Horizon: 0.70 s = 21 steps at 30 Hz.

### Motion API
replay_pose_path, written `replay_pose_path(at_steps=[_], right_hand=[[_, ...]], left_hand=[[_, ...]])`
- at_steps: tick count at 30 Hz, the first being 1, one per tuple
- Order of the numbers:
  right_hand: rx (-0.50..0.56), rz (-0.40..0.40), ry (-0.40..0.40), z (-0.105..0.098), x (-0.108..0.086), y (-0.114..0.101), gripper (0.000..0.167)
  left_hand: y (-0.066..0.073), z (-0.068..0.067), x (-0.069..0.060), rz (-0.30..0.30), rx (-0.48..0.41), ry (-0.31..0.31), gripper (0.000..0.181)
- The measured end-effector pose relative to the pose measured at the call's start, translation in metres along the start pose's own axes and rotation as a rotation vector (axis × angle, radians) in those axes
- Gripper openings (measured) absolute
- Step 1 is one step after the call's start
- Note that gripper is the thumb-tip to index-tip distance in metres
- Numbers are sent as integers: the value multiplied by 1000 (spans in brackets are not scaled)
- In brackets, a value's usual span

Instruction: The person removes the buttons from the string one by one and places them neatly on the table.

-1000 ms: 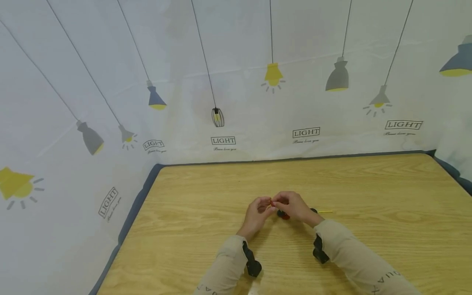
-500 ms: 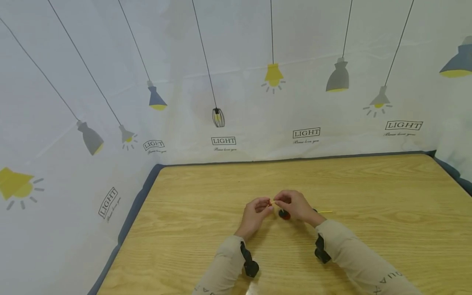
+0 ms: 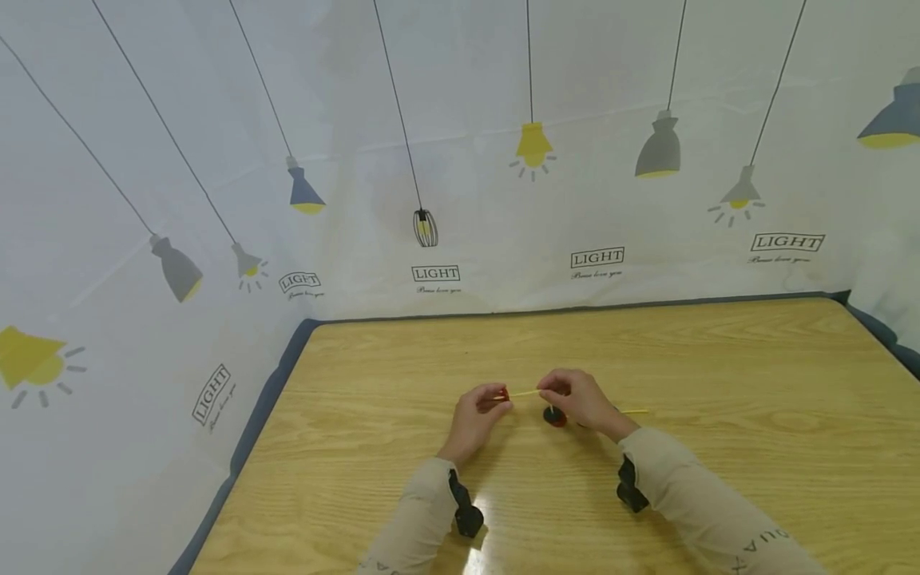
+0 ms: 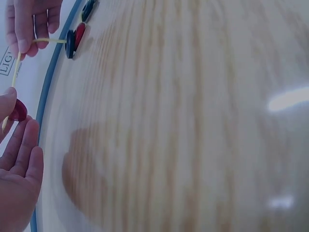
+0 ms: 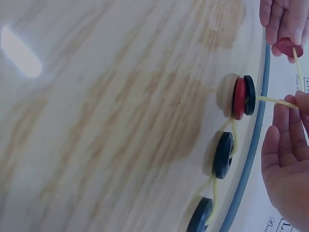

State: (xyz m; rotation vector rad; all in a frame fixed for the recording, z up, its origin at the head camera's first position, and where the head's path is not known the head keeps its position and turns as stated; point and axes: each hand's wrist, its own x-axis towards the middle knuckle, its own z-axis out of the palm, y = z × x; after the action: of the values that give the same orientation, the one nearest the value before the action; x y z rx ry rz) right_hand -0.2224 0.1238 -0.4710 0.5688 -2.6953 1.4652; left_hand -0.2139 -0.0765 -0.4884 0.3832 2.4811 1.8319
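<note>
My left hand (image 3: 474,423) pinches a small red button (image 5: 289,47) that has a yellow string (image 3: 525,393) through it. To its right, my right hand (image 3: 580,403) pinches the same string, which runs between the two hands. From the right fingers the string drops to a dark button (image 5: 249,95) and a red button (image 5: 239,98) standing face to face on the table. In the right wrist view the string carries on to another dark button (image 5: 223,154) and one more dark button (image 5: 199,216) at the bottom edge.
The wooden table (image 3: 402,359) has a blue edge (image 3: 251,435) at its left and back. Behind it hangs a pale sheet (image 3: 489,192) printed with lamps. A yellow string end (image 3: 636,411) sticks out beyond my right wrist.
My left hand has moved left with the red button, away from the right hand. A longer stretch of yellow string now shows between the hands.
</note>
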Motion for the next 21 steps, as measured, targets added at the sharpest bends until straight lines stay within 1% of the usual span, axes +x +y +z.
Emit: replay_pose_path(at_steps=[3,5,6,8,12,14,17,21], right_hand=[[0,11,-6,0,0,0,11],[2,18,-11,0,0,0,11],[4,20,-13,0,0,1,11],[7,22,-14,0,0,1,10],[16,19,-21,0,-1,3,11],[18,15,-23,0,-1,4,11],[16,10,-26,0,-2,4,11],[12,12,-30,0,-1,5,11]], left_hand=[[8,-6,-4,19,7,0,33],[14,-11,-8,16,10,-5,32],[16,-14,-9,5,9,-7,32],[11,-20,-9,-3,35,-7,33],[-6,-31,-4,-14,83,13,33],[-12,-36,-2,-13,103,23,33],[-16,-40,0,-8,127,27,32],[-20,-42,3,8,189,24,31]])
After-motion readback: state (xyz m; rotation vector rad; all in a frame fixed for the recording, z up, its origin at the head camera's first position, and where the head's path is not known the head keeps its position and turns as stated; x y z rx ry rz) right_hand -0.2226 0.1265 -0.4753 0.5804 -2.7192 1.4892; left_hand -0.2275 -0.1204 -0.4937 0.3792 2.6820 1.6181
